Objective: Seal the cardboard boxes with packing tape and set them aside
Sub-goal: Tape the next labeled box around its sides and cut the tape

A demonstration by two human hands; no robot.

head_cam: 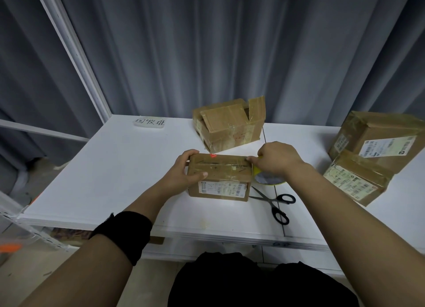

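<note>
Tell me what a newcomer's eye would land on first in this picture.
First, the small cardboard box mid-way along the white table: the left hand grips its left end while the right hand holds a tape roll at its right end. Black scissors lie beside it, a half-open box sits behind, and two labelled boxes sit far right.

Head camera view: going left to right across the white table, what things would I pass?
Handwritten paper label → left hand → cardboard box it holds → right hand gripping the tape roll → large labelled box at the right edge.
</note>
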